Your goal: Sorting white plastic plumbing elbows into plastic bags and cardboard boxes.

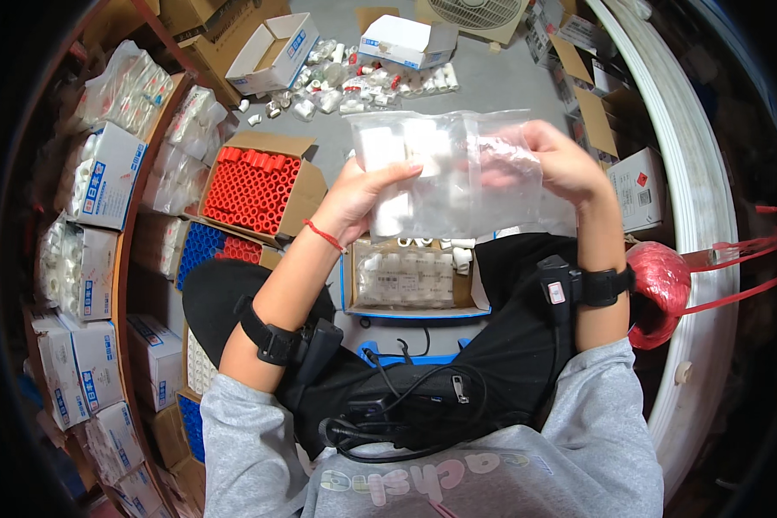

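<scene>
Up in front of me, a clear plastic bag (453, 201) with white plastic pipe fittings (388, 146) in its left part is held between both hands. My left hand (369, 188) grips the bag's left side, thumb across the front. At the other side my right hand (544, 155) is at the bag, its fingers seen blurred through the plastic; whether they are inside or behind it I cannot tell. Below the bag, between my legs, stands an open blue-edged cardboard box (417, 315) holding a packed bag of white fittings (405, 278) and some loose white fittings (461, 259).
Left are a carton of red pipe pieces (252, 188), blue pieces (197, 249) and shelves with boxes (107, 175). Bagged fittings (362, 84) lie on the floor ahead near open white boxes (275, 55) and a fan (472, 13). Red twine (660, 291) hangs at right.
</scene>
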Available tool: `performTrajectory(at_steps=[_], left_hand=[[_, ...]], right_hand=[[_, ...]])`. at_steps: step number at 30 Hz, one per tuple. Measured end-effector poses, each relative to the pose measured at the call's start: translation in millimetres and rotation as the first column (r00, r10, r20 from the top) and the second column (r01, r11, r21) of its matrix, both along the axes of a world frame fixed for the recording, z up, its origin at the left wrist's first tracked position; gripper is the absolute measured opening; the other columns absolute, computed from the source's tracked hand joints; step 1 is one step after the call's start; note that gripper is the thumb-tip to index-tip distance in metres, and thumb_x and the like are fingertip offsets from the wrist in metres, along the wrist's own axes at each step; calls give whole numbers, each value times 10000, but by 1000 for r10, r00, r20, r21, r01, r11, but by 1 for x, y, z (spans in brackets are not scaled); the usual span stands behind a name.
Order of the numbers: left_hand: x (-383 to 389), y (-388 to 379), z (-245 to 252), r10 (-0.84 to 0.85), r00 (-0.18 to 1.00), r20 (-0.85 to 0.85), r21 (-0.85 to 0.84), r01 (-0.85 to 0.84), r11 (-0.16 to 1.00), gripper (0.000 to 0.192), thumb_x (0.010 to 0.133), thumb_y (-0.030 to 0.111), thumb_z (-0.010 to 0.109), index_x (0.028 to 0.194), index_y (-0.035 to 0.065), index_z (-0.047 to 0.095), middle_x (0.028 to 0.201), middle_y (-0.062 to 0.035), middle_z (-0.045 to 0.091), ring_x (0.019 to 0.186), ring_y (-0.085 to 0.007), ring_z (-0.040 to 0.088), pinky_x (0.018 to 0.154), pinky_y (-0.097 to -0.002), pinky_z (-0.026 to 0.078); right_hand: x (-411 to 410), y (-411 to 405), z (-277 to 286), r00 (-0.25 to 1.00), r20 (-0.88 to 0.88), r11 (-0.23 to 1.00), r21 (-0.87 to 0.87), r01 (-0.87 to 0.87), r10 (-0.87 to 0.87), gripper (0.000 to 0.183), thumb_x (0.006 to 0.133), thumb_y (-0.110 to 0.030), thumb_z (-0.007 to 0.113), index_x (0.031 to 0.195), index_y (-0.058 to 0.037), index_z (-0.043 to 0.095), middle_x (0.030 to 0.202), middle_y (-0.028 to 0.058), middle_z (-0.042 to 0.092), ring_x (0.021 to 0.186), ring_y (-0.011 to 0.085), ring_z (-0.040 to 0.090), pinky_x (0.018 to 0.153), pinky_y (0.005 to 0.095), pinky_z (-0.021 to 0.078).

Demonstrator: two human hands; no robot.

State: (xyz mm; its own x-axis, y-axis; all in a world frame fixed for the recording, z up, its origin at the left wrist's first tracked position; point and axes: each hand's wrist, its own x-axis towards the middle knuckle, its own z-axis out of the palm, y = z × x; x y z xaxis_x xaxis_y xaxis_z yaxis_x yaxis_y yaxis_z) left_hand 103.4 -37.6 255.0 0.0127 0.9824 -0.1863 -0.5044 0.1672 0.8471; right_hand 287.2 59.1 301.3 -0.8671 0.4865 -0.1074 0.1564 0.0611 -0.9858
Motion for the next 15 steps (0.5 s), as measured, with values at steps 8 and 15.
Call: performTrajectory(at_steps=[8, 15], left_hand=[[-18, 6, -5, 212, 977, 13, -97, -210, 973, 263, 623, 88, 595, 836, -35, 502, 779, -105, 544, 672, -156, 547, 576, -257, 461], [-28, 10, -9, 373, 926, 66, 2, -374, 928, 263, 617, 83, 602, 821, -51, 503, 751, -98, 546, 643, -162, 548, 565, -260, 463]], right_hand=[[32, 18, 25, 626, -731, 905, -416, -93, -272, 98, 714, -123, 440, 689, -33, 466, 569, 13, 464, 490, 76, 382, 392, 151, 277], [-3, -5, 3, 781, -406, 813, -141, -565, 473, 142, 676, -86, 503, 702, 53, 521, 608, 143, 552, 486, 151, 534, 449, 205, 434]])
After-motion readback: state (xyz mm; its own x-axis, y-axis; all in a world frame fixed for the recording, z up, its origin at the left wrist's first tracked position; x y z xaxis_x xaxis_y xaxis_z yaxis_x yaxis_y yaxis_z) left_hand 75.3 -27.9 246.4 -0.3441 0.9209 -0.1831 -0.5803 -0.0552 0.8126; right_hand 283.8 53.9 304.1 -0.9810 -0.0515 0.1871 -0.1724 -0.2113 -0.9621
